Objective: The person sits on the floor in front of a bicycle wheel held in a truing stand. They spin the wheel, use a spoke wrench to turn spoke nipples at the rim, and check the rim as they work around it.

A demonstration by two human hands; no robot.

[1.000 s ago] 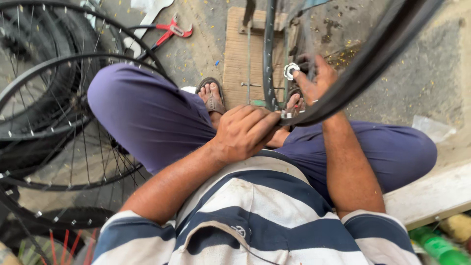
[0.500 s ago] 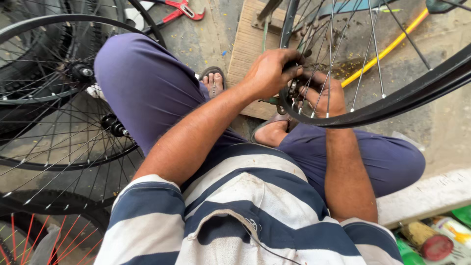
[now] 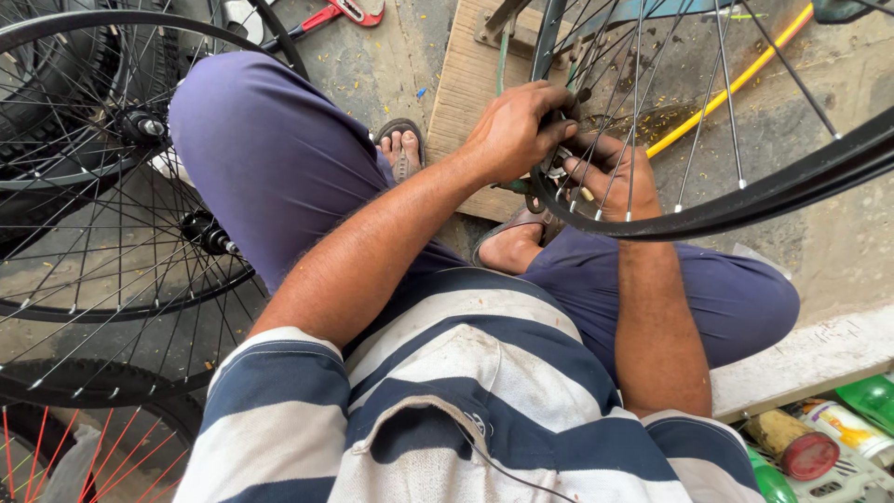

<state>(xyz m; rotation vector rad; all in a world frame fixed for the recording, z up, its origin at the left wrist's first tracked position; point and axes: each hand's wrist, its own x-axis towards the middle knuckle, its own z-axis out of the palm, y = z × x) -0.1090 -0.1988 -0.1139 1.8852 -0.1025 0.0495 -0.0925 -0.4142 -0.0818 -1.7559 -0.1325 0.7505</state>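
Note:
A spoked bicycle wheel (image 3: 792, 182) with a black rim stands in front of me, held in a stand over a wooden board (image 3: 470, 88). My left hand (image 3: 512, 130) grips the wheel's hub (image 3: 557, 168) from the left, fingers curled over it. From the right, my right hand (image 3: 610, 172) reaches through the spokes, its fingers closed on the same hub. Most of the hub is hidden by both hands. I sit with knees bent, and sandalled feet rest below the wheel.
Several black spoked wheels (image 3: 102, 186) lie stacked on the floor at my left. Red-handled pliers (image 3: 340, 11) lie at the top. A yellow hose (image 3: 736, 84) runs behind the wheel. Bottles and cans (image 3: 819, 438) sit at the lower right beside a concrete ledge (image 3: 801, 359).
My left hand has moved from my lap up to the hub. The view has dropped, so the hub and spokes show more fully. My right hand stays at the hub.

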